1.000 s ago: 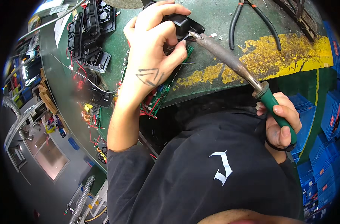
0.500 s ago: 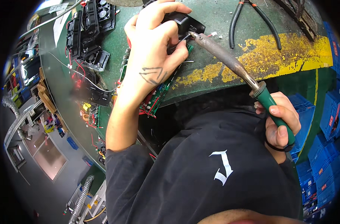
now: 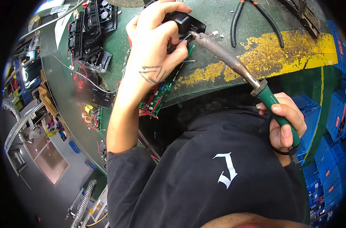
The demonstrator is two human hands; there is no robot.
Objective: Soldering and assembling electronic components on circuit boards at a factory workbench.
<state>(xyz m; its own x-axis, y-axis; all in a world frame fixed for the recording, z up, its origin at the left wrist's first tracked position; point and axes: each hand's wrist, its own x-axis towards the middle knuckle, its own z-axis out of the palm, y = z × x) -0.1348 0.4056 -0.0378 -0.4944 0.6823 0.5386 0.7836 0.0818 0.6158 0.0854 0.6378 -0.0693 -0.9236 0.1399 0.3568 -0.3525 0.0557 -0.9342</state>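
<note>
My right hand (image 3: 287,121) is wrapped round the green handle of a soldering iron (image 3: 228,59). The iron slants up and left across the bench edge, and its tip meets the lower corner of a black plastic housing (image 3: 190,23). Around that housing curl the fingers of my left hand (image 3: 157,41), closed on it. A thin strand shows between thumb and forefinger close to the tip; I cannot tell whether it is solder or a lead. Under my left wrist lies a green circuit board (image 3: 163,95) with red wires, partly hidden by the hand and forearm.
Black-and-orange pliers (image 3: 256,19) lie at the far right of the green bench (image 3: 215,49), beside a dark metal fixture (image 3: 302,17). Black cooling fans (image 3: 93,34) with wires are grouped at the left. Blue crates (image 3: 329,159) are stacked at right below the bench.
The view has shifted very slightly, and both hands keep their holds. The iron's tip remains at the housing's corner.
</note>
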